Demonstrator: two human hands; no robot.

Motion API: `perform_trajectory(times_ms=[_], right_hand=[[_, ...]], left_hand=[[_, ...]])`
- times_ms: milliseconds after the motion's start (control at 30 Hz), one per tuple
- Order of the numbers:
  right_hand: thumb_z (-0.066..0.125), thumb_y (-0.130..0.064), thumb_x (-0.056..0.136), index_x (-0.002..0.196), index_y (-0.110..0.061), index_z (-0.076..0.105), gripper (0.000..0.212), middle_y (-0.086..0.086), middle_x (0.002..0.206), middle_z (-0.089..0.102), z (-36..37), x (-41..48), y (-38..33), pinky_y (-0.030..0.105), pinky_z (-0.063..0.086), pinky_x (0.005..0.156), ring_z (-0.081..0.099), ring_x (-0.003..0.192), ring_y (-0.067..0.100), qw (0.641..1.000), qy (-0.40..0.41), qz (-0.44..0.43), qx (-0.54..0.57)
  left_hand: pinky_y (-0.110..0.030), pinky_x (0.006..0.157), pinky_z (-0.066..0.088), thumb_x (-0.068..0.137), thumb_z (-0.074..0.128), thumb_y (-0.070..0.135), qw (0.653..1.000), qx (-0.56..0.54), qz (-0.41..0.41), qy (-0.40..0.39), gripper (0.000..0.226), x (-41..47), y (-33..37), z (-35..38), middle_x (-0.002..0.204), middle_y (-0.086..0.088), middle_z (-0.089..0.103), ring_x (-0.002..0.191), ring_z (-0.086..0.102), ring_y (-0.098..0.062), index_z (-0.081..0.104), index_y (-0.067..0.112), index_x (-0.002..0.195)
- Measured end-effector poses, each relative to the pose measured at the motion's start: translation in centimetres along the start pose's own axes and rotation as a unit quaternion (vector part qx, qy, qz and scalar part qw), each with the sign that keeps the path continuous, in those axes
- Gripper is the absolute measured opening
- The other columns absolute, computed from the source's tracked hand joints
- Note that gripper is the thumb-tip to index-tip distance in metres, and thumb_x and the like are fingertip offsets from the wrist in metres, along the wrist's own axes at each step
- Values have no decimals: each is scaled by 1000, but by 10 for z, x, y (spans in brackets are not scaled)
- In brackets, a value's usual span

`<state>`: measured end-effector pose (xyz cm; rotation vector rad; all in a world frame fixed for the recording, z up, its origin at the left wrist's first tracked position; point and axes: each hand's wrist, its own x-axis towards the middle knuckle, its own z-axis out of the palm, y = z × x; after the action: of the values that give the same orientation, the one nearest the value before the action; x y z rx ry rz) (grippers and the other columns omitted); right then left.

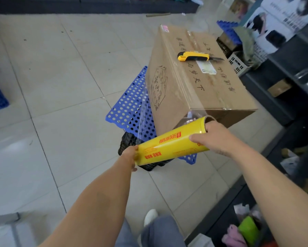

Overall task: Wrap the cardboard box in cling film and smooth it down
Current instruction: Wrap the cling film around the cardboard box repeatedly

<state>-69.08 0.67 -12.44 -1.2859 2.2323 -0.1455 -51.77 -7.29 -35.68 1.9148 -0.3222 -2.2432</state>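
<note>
Left hand (131, 155) and right hand (215, 138) grip both ends of one cling film roll (171, 141) — beside one cardboard box (194, 81).

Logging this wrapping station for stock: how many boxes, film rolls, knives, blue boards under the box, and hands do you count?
cardboard box: 1
cling film roll: 1
utility knife: 1
blue perforated board: 1
hands, left hand and right hand: 2
Total: 6
</note>
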Motion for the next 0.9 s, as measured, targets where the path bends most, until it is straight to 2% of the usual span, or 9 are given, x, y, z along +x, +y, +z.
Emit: perform_trajectory(times_ms=[67,133,233,333,400,467,600,700,900], right_hand=[[69,-30,72,92,5,66,40,14,83,66,-6,1,4,36,50,69,63,78,26,999,-39,10,-5],[71,-35,67,98,0,66,47,14,93,68,-14,6,5,37,52,74,64,85,26,996,-82,13,-27],[75,-36,68,100,-7,68,44,11,105,68,-28,16,3,38,52,82,65,96,25,988,-132,7,-83],[77,-37,65,97,-11,69,42,7,103,69,-38,28,4,38,52,84,66,95,23,977,-173,-26,-121],[78,-36,67,101,-14,67,42,3,103,68,-45,32,7,35,53,85,64,94,21,969,-192,-44,-147],[78,-36,68,104,-17,65,43,2,103,66,-51,36,11,33,52,80,63,92,20,961,-203,-57,-181],[78,-38,66,105,-15,63,48,3,105,66,-61,44,12,37,52,87,62,95,21,940,-217,-93,-245],[78,-38,67,108,-15,61,50,3,106,63,-65,47,10,37,51,88,61,96,22,930,-224,-105,-272],[79,-41,62,107,-16,62,54,3,104,65,-63,46,17,39,52,88,61,94,22,929,-220,-115,-274]], left_hand=[[-59,104,30,94,51,24,1000,-14,-2,-5,40,-4,-3,9,144,-8,35,130,34,-34,47,20,133],[-59,105,29,94,47,19,1000,-26,-9,2,35,-6,-6,18,143,-9,34,130,33,-35,46,17,129],[-56,109,26,93,45,17,999,-52,-16,5,32,-4,-12,34,144,-9,34,132,32,-34,42,15,125],[-50,111,26,94,48,28,997,-80,-22,2,42,-1,-23,56,146,-4,35,134,33,-32,39,13,133],[-44,109,28,98,45,40,995,-99,-17,-28,47,-4,-34,72,139,2,40,133,36,-29,39,10,133],[-41,110,27,99,41,43,992,-123,-8,-25,53,-10,-44,88,144,-3,39,135,35,-28,35,12,141],[-44,115,19,95,45,49,984,-177,-15,-23,64,-1,-63,104,152,-8,32,138,29,-31,26,16,148],[-49,112,24,85,59,52,978,-208,-17,-1,74,7,-74,104,149,-11,36,135,34,-34,32,16,144],[-40,103,33,93,53,43,979,-202,-2,29,55,-8,-74,99,131,-11,46,119,45,-29,35,15,137]])
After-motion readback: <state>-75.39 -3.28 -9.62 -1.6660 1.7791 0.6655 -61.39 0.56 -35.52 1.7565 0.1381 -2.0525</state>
